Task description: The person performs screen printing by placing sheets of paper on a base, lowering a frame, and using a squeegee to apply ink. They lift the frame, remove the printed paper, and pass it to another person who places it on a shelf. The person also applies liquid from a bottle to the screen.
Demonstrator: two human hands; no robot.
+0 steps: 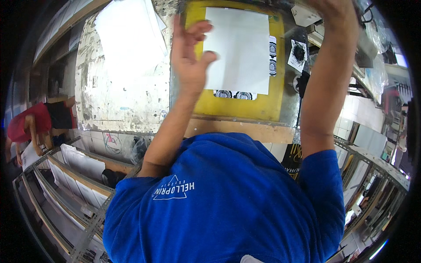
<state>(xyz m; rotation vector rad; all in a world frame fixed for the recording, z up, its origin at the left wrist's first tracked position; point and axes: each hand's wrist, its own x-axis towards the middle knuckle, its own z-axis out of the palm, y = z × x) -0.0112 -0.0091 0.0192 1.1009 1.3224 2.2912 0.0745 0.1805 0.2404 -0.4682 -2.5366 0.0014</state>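
Observation:
My left hand [190, 55] is raised beside the left edge of a white sheet [239, 52], its fingers apart and nothing in them. The sheet lies on a yellow board [258, 107]. Black round printed designs [272, 57] show past its right edge, with more below its lower edge. My right arm [326, 83] reaches up to the top right, and my right hand [331, 5] is cut off by the picture's edge, so its fingers are hidden. Near that forearm lies a small white paper with a black smudge [298, 54].
To the left, a stack of white sheets [127, 26] rests on a paint-spotted table [123, 101]. Metal racks [94, 230] stand behind me on both sides. At the far left, a person in a red top [30, 122] bends over. Clear plastic bags [377, 57] hang at the right.

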